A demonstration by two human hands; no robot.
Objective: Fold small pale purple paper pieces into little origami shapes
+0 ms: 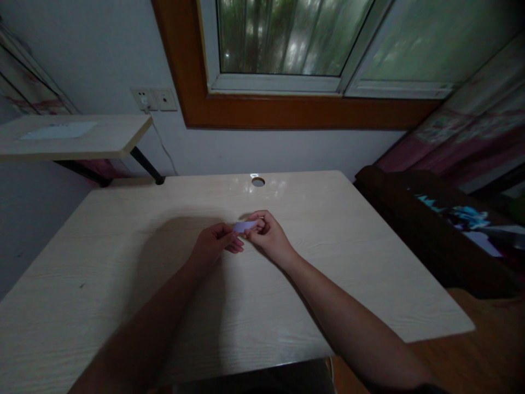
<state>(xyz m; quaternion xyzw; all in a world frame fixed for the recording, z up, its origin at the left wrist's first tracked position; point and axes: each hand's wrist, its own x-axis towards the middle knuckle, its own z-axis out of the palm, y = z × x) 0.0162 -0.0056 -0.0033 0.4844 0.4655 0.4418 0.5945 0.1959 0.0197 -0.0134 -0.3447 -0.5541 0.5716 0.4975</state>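
Between my two hands is a small purple piece of paper, held just over the pale wooden desk. My left hand pinches its left end between thumb and fingers, with the lower fingers curled underneath. At the right end, my right hand grips the paper with thumb and fingertips. The fingers cover both ends, so the full shape of the paper is hidden.
A raised shelf on black legs stands at the desk's back left. Near the rear edge is a round cable hole. A dark wooden piece of furniture with several items on it stands at the right. A window is behind.
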